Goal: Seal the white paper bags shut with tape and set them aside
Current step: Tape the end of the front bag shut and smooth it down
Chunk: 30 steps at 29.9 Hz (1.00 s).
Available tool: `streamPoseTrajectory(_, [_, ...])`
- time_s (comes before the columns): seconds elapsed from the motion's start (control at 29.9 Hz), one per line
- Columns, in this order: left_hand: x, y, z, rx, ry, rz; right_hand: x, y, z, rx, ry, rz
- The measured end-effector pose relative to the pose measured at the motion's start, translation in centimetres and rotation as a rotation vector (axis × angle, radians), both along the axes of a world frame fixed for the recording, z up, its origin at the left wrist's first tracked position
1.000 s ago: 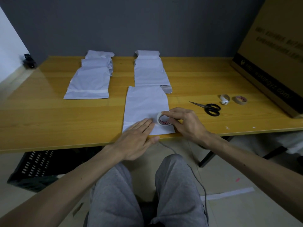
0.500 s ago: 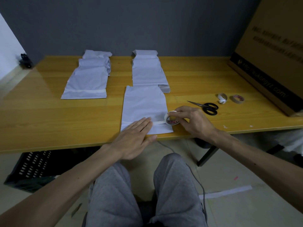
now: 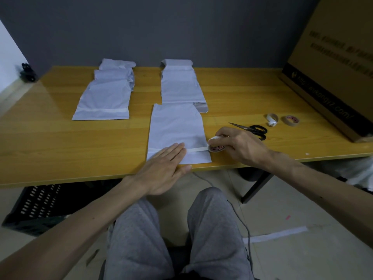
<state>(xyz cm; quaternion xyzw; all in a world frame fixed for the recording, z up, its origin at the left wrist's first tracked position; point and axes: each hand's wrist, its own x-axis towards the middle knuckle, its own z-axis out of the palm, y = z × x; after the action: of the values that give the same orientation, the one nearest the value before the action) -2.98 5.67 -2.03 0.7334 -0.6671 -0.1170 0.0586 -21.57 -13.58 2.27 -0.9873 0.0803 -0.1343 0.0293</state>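
White paper bag [image 3: 175,126] flat at the near edge of the wooden table [image 3: 60,142]. Taped across much of its width: a pale tape strip [image 3: 196,149] along the near end, running out from under the left hand [image 3: 161,170] to the tape roll [image 3: 216,145] at the bag's right edge.

Left hand pressing down on the strip with straight, flat fingers. Right hand [image 3: 240,146] pinching the roll between thumb and curled fingers, just past the bag's right border.

Judged mid-seal. Left to do: cutting the strip (scissors [image 3: 254,130] just beyond the right hand, untouched), smoothing the end, moving the bag aside.

Further back on the left, a pile of bags [image 3: 105,98] with a tape band across the nearest one, probably the finished lot. Right behind the current bag, edges meeting, a second pile [image 3: 180,85], apparently waiting its turn; count not readable.

Brown spare roll [image 3: 290,120] near the cardboard box [image 3: 333,67], well apart from the work.
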Motion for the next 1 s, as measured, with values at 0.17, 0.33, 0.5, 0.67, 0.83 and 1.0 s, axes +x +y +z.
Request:
streamPoseTrajectory(0.17, [-0.1,-0.1,0.4,0.023,0.010,-0.001,0.3,0.1,0.5,-0.069,0.099,0.050])
streamPoseTrajectory(0.33, [-0.1,0.0,0.3,0.027,-0.003,-0.008,1.1,0.1,1.3,-0.129,0.153,0.054])
streamPoseTrajectory(0.5, [0.1,-0.1,0.4,0.014,0.002,-0.008,1.7,0.4,1.9,-0.220,0.242,0.153])
streamPoseTrajectory(0.67, [-0.3,0.0,0.9,0.048,-0.014,-0.005,2.4,0.9,2.5,-0.287,0.320,0.131])
streamPoseTrajectory(0.83, [-0.3,-0.1,1.0,0.050,-0.031,-0.013,3.3,1.6,3.0,-0.342,0.387,0.074])
streamPoseTrajectory(1.0, [-0.4,-0.1,0.8,0.033,-0.032,-0.003,3.7,1.1,1.8,-0.216,0.260,0.172])
